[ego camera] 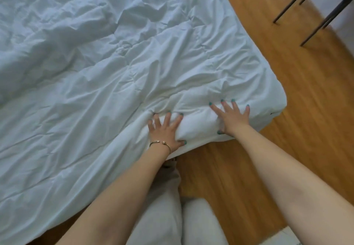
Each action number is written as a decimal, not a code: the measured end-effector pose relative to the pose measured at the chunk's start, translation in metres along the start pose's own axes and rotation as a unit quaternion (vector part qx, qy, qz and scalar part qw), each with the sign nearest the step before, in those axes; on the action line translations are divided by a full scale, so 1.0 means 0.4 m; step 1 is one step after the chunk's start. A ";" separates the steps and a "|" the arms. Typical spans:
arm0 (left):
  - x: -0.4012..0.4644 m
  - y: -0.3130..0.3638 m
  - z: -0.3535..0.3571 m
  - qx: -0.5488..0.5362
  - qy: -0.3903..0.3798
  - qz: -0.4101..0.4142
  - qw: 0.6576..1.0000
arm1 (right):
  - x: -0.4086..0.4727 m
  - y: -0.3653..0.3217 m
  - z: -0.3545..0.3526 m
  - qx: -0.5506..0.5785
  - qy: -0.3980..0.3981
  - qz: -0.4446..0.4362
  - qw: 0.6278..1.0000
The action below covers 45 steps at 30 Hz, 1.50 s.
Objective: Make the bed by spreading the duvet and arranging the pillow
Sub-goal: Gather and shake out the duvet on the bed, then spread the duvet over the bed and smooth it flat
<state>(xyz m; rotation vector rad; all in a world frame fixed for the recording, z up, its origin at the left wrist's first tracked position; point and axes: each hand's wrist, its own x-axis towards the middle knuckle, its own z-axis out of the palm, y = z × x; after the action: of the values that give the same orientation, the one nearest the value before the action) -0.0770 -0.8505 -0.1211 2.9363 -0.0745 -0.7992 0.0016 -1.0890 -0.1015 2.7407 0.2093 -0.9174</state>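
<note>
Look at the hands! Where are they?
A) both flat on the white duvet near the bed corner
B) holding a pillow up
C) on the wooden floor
A: the left hand and right hand press with spread fingers on the duvet by the corner.

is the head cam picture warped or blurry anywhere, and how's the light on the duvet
Head view: wide-angle distortion bows the bed's right edge and the wooden floor; soft daylight leaves the white duvet bluish at upper left, with gentle shadows in its creases; the dark furniture legs at top right look slightly smeared; both the left hand and right hand are fairly sharp, with no glare.
</note>
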 end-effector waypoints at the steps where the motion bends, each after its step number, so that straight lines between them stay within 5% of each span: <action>1: 0.020 0.007 -0.002 0.001 0.021 -0.007 1.000 | 0.018 0.012 0.001 -0.012 0.023 -0.015 1.000; 4: 0.070 0.012 -0.020 -0.039 0.064 -0.004 0.997 | 0.052 0.031 -0.010 0.008 0.130 -0.111 0.985; 9: 0.020 0.061 -0.058 -0.270 0.024 0.097 0.958 | 0.024 0.169 -0.019 0.017 0.252 -0.236 0.939; 11: -0.023 0.132 -0.022 -0.226 -0.055 0.108 0.967 | -0.011 0.237 0.000 -0.065 0.147 -0.312 0.937; 14: -0.039 0.250 0.025 -0.146 -0.325 0.068 0.932 | -0.046 0.278 0.027 -0.074 -0.184 -0.217 0.956; 16: -0.023 0.322 0.018 -0.116 -0.400 0.072 0.906 | -0.036 0.311 0.034 0.028 -0.210 -0.176 0.961; 20: 0.036 0.448 -0.039 -0.257 -0.188 0.040 0.947 | 0.018 0.435 -0.012 0.247 -0.057 -0.085 0.964; 24: 0.143 0.524 -0.111 -0.268 -0.035 0.031 0.962 | 0.119 0.524 -0.073 0.206 0.022 -0.043 0.977; 28: 0.256 0.557 -0.145 -0.265 0.063 -0.005 0.962 | 0.235 0.533 -0.110 0.242 0.021 -0.040 0.969; 34: 0.458 0.585 -0.191 -0.237 0.120 -0.084 0.960 | 0.443 0.530 -0.169 0.450 0.035 0.050 0.891; 41: 0.606 0.722 -0.258 -0.249 0.060 -0.142 0.956 | 0.501 0.571 -0.202 0.315 0.026 0.042 0.948; 45: 0.645 0.835 -0.264 -0.204 0.015 -0.139 0.969 | 0.500 0.697 -0.177 0.324 0.006 0.026 0.946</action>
<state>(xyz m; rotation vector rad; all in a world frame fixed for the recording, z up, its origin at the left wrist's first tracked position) 0.1918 -1.1928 -0.1245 2.5925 0.4577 -0.6992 0.2592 -1.3257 -0.1172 3.3191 -0.2057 -1.1096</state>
